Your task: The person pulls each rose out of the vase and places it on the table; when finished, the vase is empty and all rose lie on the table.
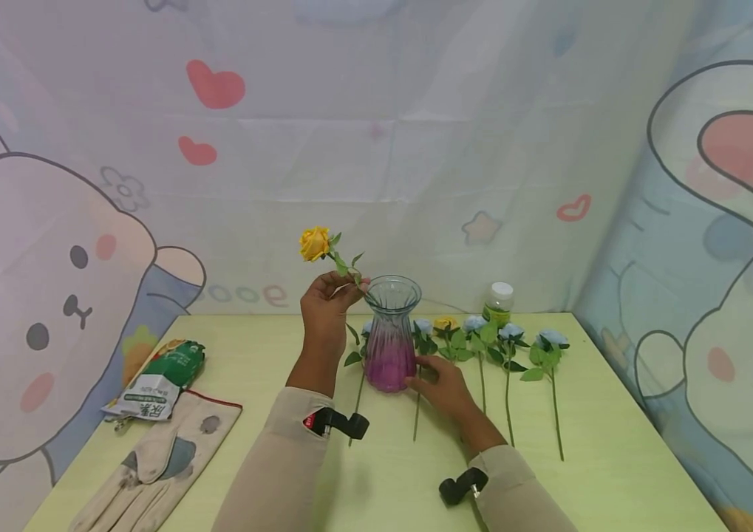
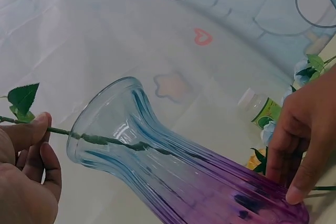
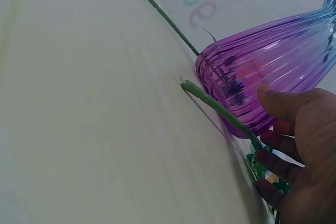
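Note:
A yellow rose [image 1: 315, 244] on a green leafy stem is pinched between the thumb and fingers of my left hand [image 1: 328, 310], level with the vase's rim. In the left wrist view its stem [image 2: 113, 141] passes through the mouth and down inside the glass vase [image 2: 131, 124]. The ribbed vase [image 1: 391, 362] stands on the table, pale blue at its flared top and purple below. My right hand [image 1: 445, 388] holds it low on its right side, with the thumb [image 3: 281, 103] against the purple glass. One stem end [image 3: 202, 95] lies beside the base.
Several blue roses [image 1: 552, 338] and a yellow rose [image 1: 445, 324] lie on the table [image 1: 270, 355] around and right of the vase. Behind them stands a white-capped bottle [image 1: 499, 301]. At left are a green and white packet [image 1: 159, 380] and pale gloves [image 1: 170, 458].

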A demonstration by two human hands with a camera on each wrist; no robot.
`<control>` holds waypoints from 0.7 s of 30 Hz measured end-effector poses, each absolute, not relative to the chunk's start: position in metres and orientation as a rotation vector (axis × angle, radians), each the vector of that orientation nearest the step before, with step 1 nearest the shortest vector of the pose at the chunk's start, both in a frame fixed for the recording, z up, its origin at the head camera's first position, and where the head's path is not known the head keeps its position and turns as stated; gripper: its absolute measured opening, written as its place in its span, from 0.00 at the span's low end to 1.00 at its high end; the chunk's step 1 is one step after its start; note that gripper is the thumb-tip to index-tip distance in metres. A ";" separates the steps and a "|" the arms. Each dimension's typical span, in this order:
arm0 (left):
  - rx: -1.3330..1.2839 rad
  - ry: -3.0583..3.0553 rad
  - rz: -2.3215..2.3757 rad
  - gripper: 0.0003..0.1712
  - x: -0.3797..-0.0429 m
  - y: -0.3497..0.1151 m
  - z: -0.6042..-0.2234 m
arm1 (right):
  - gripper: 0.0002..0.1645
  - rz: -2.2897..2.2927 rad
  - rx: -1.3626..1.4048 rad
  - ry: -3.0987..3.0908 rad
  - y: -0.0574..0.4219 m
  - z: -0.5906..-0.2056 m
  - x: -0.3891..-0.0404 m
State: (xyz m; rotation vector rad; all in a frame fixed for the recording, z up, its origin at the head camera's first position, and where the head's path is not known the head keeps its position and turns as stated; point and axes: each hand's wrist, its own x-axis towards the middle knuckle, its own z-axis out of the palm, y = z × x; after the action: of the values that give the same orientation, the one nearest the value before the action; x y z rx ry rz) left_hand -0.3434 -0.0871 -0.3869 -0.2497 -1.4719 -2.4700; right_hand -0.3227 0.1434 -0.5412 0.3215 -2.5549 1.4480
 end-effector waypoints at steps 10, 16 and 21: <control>-0.120 -1.682 -2.296 0.05 -0.343 -0.088 -0.391 | 0.30 1.465 0.316 -2.554 0.143 -0.540 -0.323; -0.205 -1.727 -2.281 0.07 -0.341 -0.088 -0.391 | 0.29 1.448 0.316 -2.547 0.143 -0.540 -0.323; -0.298 -1.678 -2.362 0.10 -0.341 -0.088 -0.396 | 0.29 1.456 0.306 -2.556 0.143 -0.541 -0.322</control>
State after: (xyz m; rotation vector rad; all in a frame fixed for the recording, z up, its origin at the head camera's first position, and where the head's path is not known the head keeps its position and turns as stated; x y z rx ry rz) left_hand -0.3407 -0.0884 -0.3961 -0.2985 -1.6780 -2.3624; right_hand -0.3223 0.1426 -0.5405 0.3063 -2.5561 1.4560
